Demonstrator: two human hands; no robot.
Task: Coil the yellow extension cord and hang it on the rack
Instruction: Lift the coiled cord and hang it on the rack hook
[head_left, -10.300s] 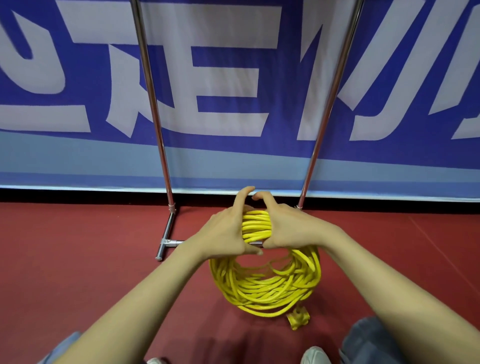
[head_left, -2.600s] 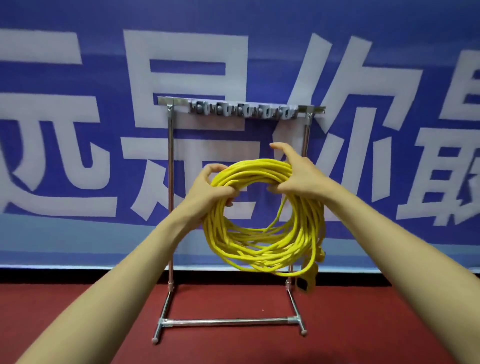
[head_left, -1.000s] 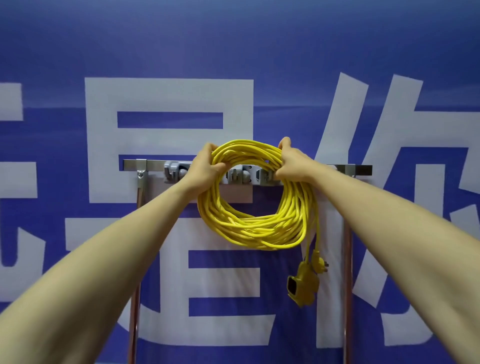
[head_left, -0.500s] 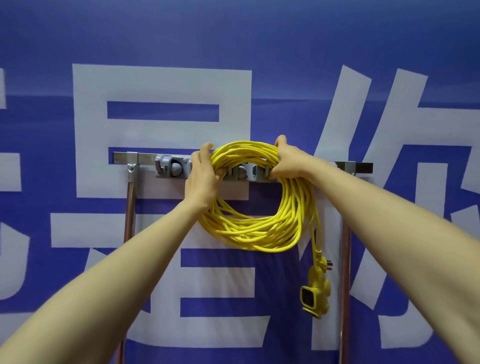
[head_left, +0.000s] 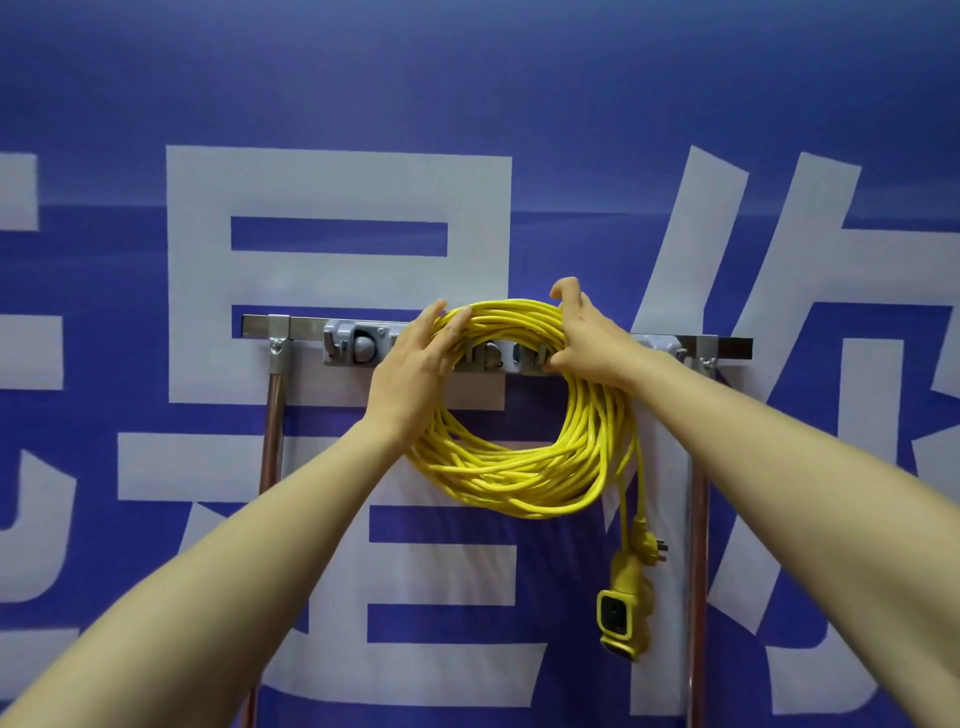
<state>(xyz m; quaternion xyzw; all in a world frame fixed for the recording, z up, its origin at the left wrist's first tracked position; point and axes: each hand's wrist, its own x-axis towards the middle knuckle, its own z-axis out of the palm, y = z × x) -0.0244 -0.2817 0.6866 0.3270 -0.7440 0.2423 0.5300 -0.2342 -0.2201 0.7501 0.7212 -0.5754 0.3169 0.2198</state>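
The yellow extension cord (head_left: 519, 467) is wound into a round coil, and its top lies against the rack's metal crossbar (head_left: 301, 327) and the grey hook strip (head_left: 353, 351). My left hand (head_left: 410, 374) rests on the coil's upper left with its fingers nearly straight. My right hand (head_left: 587, 338) grips the upper right, fingers curled under the strands and index finger raised. The cord's socket block (head_left: 621, 618) and plug (head_left: 649, 545) dangle below the coil on the right. Which hook carries the coil is hidden behind the strands.
The rack's two upright posts stand at the left (head_left: 272, 431) and right (head_left: 698, 571) of the coil. Directly behind the rack hangs a blue banner (head_left: 519, 104) with large pale characters. The floor is out of view.
My left hand has loosened from gripping the coil to lying flat on it. The coil stays at the crossbar, and the socket end hangs a little lower.
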